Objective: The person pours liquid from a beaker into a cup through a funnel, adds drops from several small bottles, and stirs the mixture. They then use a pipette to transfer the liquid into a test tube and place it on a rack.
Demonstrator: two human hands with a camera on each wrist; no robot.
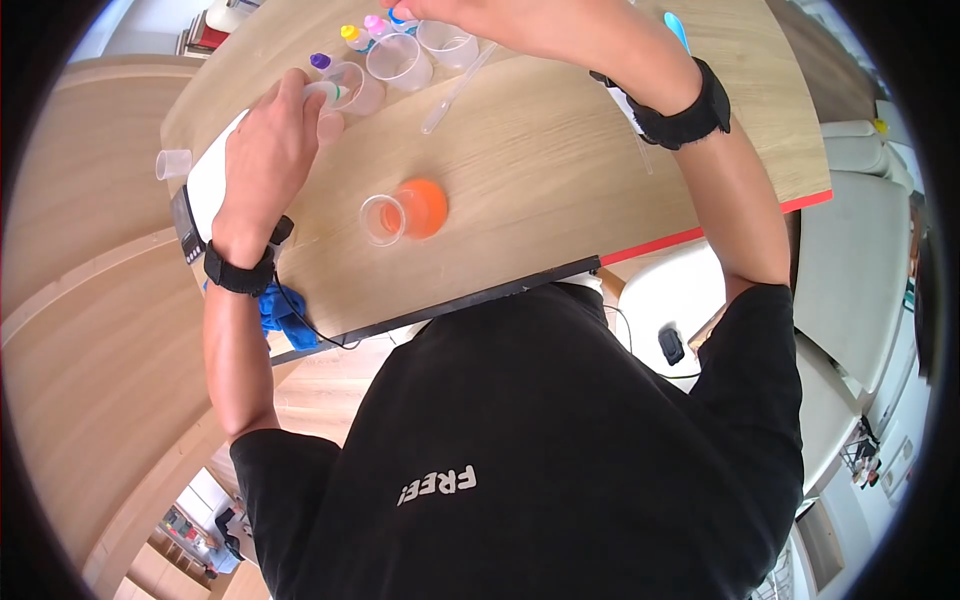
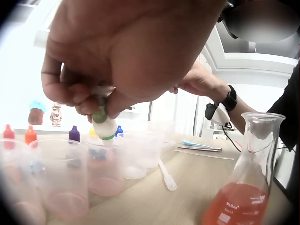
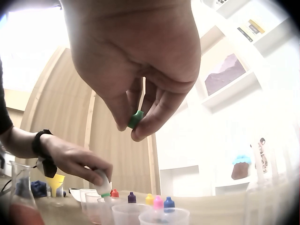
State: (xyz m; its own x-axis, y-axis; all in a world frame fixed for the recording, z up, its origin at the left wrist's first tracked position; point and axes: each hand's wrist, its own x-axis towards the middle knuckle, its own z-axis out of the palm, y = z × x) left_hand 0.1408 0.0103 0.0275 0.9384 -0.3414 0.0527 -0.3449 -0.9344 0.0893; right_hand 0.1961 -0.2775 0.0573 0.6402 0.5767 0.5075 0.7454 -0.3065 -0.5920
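My left hand [image 1: 268, 150] grips a small white dropper bottle [image 2: 104, 127] with a green ring at its neck, tipped nozzle-down over a clear plastic cup [image 2: 104, 183] holding a little pink liquid. Between thumb and fingertips, my right hand [image 3: 140, 61] pinches a small green cap [image 3: 136, 119], raised above the row of cups and bottles. In the head view that hand is partly cut off at the top edge. A glass conical flask [image 2: 239, 194] with orange-red liquid stands nearer my body.
Several more clear cups [image 1: 398, 62] stand along the far side. Behind them are bottles with yellow [image 1: 350, 33], pink and purple [image 1: 320, 61] caps. A plastic pipette [image 1: 450, 95] lies beside the cups. A blue cloth [image 1: 287, 318] hangs at the near left edge.
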